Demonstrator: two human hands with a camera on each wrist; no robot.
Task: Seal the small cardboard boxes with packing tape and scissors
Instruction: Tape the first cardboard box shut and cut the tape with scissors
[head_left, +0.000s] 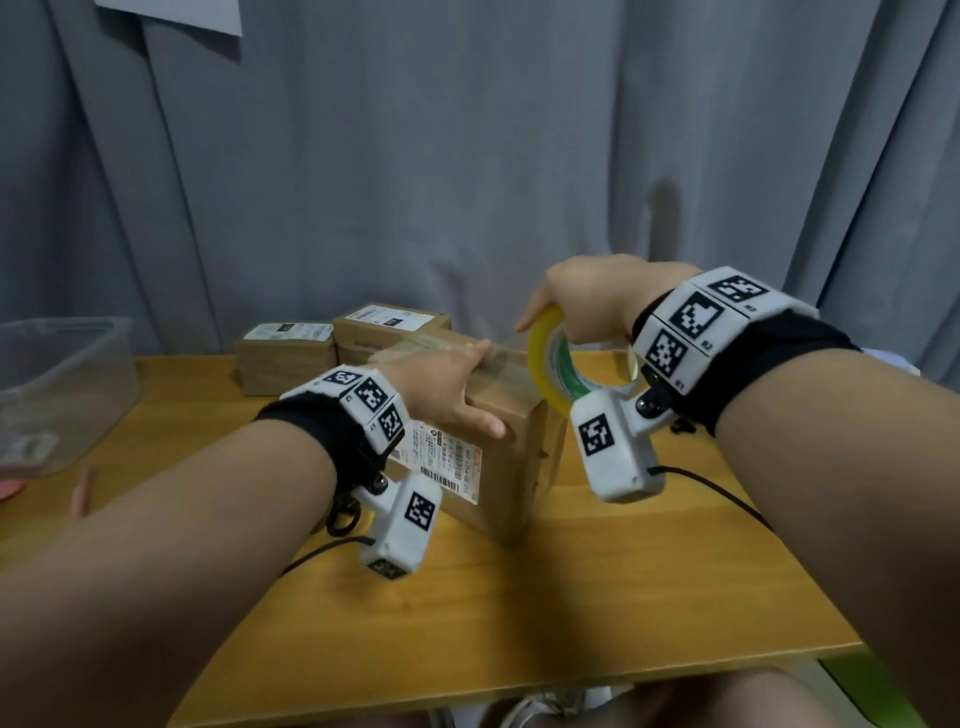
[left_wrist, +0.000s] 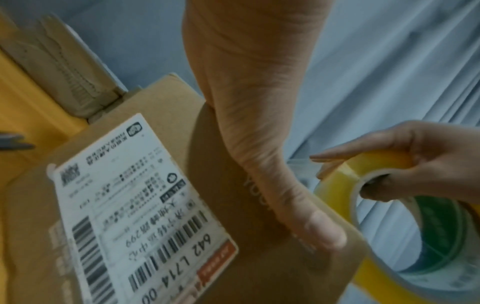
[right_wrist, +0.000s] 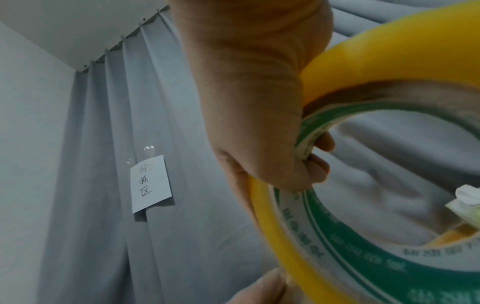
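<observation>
A wooden table (head_left: 597, 597) is seen nearest, with black cables trailing across it. At its middle a cardboard box (head_left: 511, 467) stands, a white shipping label (head_left: 441, 457) stuck on its near-left face. The box is pressed from above by the left hand (head_left: 447, 384), whose fingers lie straight along the top and whose thumb (left_wrist: 306, 222) is laid flat on the cardboard; nothing is gripped by it. Just to the right of the box, a roll of yellow packing tape (head_left: 545, 364) is held upright by the right hand (head_left: 582, 301), with fingers curled through its green-printed core and the thumb over the outer rim. A clear strip appears to run from the roll onto the top of the box. Farther back, two more labelled boxes (head_left: 283, 353) sit side by side. At the far left a clear plastic bin (head_left: 62, 384) is seen. Behind everything a grey curtain (head_left: 467, 156) hangs, with a handwritten paper note (right_wrist: 150, 183) taped to it.
</observation>
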